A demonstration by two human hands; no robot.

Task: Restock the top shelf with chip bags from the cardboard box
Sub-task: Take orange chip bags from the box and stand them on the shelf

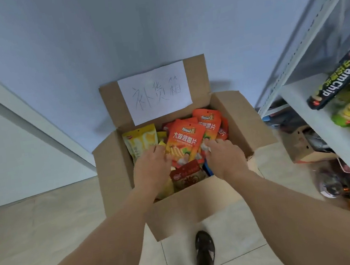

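Cardboard box (200, 204) on beige tile floor (38, 226) against blue wall (71, 46); left hand (152, 168), right hand (226, 159) gripping orange chip bag (183, 140) edges. White shelf (311, 104) right.

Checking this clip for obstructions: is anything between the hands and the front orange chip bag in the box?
Nothing visible. The left hand and right hand already touch the orange chip bag at its lower corners, atop the other packets in the open cardboard box.

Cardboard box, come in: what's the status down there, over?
Both hands in the cardboard box. Left hand and right hand grip the front orange chip bag by its lower corners. Bag not yet lifted. Nothing in the way.
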